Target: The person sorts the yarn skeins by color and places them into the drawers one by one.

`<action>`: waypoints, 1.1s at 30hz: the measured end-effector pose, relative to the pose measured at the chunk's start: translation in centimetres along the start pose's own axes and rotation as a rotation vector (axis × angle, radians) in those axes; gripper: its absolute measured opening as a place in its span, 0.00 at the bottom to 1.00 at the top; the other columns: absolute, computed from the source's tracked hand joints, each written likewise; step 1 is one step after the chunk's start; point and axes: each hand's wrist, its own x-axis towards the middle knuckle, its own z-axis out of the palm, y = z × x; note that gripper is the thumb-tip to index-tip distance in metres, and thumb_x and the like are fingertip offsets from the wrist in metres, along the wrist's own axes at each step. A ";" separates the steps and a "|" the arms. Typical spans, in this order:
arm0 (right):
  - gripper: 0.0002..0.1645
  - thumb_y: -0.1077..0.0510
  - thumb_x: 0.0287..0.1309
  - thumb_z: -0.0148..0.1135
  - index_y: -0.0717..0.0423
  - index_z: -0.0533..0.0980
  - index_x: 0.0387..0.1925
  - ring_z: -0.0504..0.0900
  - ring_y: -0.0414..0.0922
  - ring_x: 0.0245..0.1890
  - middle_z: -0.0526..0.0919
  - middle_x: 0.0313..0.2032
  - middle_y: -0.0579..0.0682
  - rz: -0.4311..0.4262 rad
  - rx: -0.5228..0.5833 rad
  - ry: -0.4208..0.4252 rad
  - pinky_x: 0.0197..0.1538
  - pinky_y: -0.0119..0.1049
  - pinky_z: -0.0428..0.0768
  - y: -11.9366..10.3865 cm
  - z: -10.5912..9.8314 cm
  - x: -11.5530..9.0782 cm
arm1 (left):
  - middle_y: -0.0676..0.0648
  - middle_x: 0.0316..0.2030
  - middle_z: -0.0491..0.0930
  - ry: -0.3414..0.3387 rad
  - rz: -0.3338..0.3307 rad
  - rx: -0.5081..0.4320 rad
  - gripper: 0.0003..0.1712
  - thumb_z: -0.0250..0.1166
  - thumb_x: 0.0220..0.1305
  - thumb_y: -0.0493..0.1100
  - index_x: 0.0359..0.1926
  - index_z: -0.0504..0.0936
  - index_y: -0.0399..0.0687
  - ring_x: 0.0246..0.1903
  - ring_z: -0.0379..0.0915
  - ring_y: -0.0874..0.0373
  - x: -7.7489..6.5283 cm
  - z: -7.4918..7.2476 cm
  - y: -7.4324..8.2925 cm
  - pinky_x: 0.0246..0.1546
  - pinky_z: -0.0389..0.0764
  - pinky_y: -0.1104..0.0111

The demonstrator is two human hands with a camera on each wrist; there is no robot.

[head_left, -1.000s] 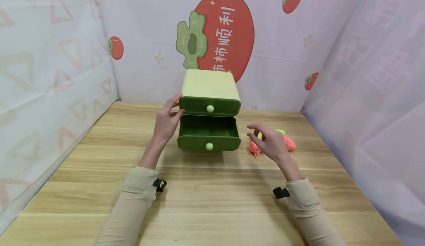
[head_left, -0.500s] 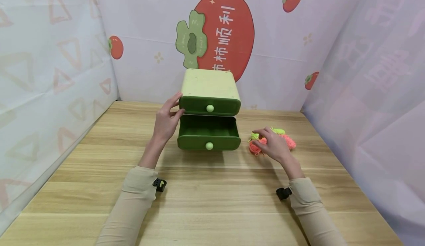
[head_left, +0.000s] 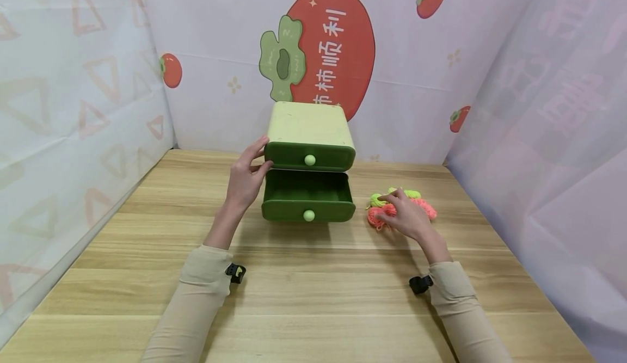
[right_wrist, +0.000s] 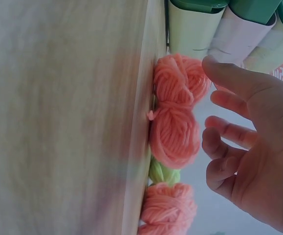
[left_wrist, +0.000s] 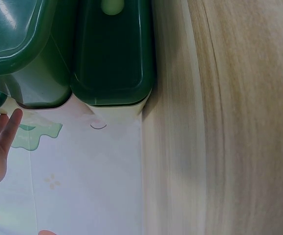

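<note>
A small drawer cabinet (head_left: 311, 123) with a cream top and dark green drawer fronts stands toward the back. Its middle drawer (head_left: 284, 211) is pulled out, with a bare green inside; the top one is pushed in. In the left wrist view the bottom drawer (left_wrist: 114, 54) is pushed in too. My left hand (head_left: 244, 183) touches the left side of the top tier with extended fingers, thumb near its lower corner. My right hand (head_left: 410, 217) is over the yarn, fingers loosely bent, nothing between them. Close to its fingertips lies a coral yarn skein (right_wrist: 175, 132), tied at its waist.
A second coral skein (right_wrist: 169, 208) and yellow-green yarn (head_left: 378, 200) lie in the same pile, right of the cabinet. The wooden table (head_left: 294, 292) meets a printed cloth backdrop (head_left: 210, 102) behind, with cloth walls on both sides.
My right hand has moved right and down, from beside the open drawer to over the yarn. My left hand and the cabinet have stayed in place.
</note>
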 end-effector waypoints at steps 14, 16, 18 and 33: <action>0.30 0.48 0.55 0.72 0.52 0.79 0.59 0.79 0.49 0.37 0.75 0.54 0.59 0.019 -0.080 -0.115 0.28 0.38 0.75 0.4 -0.2 -0.2 | 0.35 0.66 0.72 -0.004 -0.011 -0.022 0.29 0.64 0.61 0.24 0.65 0.73 0.33 0.56 0.77 0.37 0.0 0.0 -0.1 0.46 0.85 0.46; 0.29 0.48 0.54 0.73 0.52 0.80 0.57 0.79 0.48 0.37 0.76 0.53 0.58 0.022 -0.091 -0.119 0.30 0.39 0.76 0.4 -0.1 -0.2 | 0.35 0.66 0.71 -0.009 -0.019 -0.016 0.29 0.64 0.62 0.24 0.65 0.73 0.32 0.56 0.77 0.37 0.0 0.0 -0.1 0.46 0.85 0.46; 0.27 0.49 0.54 0.72 0.51 0.81 0.56 0.80 0.49 0.38 0.76 0.52 0.57 0.024 -0.100 -0.119 0.32 0.42 0.77 0.5 -0.1 -0.1 | 0.36 0.66 0.71 -0.011 -0.024 -0.010 0.29 0.64 0.62 0.24 0.65 0.73 0.32 0.57 0.77 0.38 0.0 0.0 -0.2 0.47 0.85 0.47; 0.17 0.48 0.60 0.68 0.51 0.83 0.48 0.82 0.48 0.36 0.80 0.48 0.53 0.023 -0.096 -0.035 0.31 0.44 0.80 0.2 -0.1 -0.1 | 0.35 0.66 0.72 -0.004 -0.012 -0.015 0.30 0.64 0.61 0.24 0.65 0.73 0.33 0.56 0.77 0.37 0.1 0.1 -1.0 0.46 0.86 0.49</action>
